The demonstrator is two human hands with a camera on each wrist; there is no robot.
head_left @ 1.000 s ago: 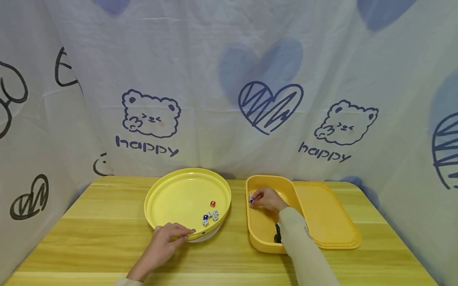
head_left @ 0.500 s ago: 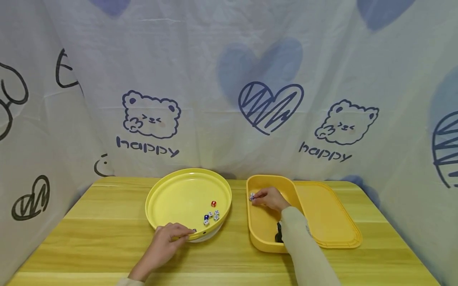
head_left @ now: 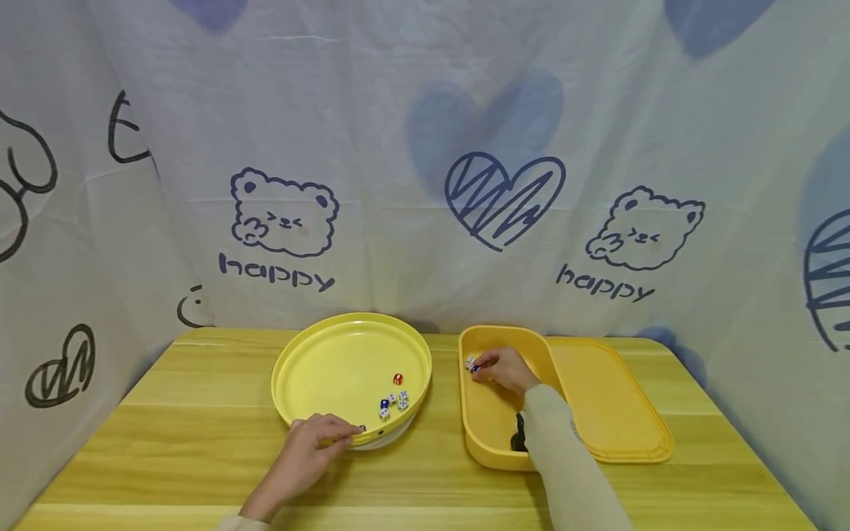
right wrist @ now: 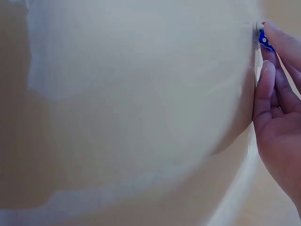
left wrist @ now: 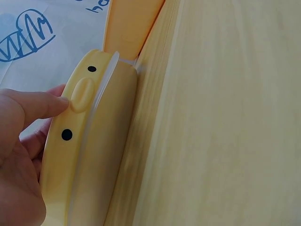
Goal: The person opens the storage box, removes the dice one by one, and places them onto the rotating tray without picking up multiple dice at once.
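My left hand [head_left: 307, 448] grips the near rim of a round yellow dish [head_left: 325, 369]. In the left wrist view the thumb presses its outer wall beside a raised beak and two black eye dots, with the fingers on the inner side. Inside the dish lie a red die [head_left: 398, 379], a blue die [head_left: 384, 404] and several white dice [head_left: 403, 400] near the right side. My right hand [head_left: 508, 370] reaches into an orange-yellow box [head_left: 479, 420] and pinches another blue die [right wrist: 265, 40] between thumb and finger. White dice [head_left: 470, 361] show right at its fingertips.
A small black object [head_left: 518, 436] lies in the near part of the box, partly hidden by the right sleeve. The box's flat lid [head_left: 600, 398] rests on the wooden table [head_left: 166, 442] to the right. A printed curtain [head_left: 392, 243] hangs behind the table.
My right hand has shifted slightly right, away from the box's left wall, and the blue die at its fingertips shows more clearly. My left hand keeps its grip on the dish.
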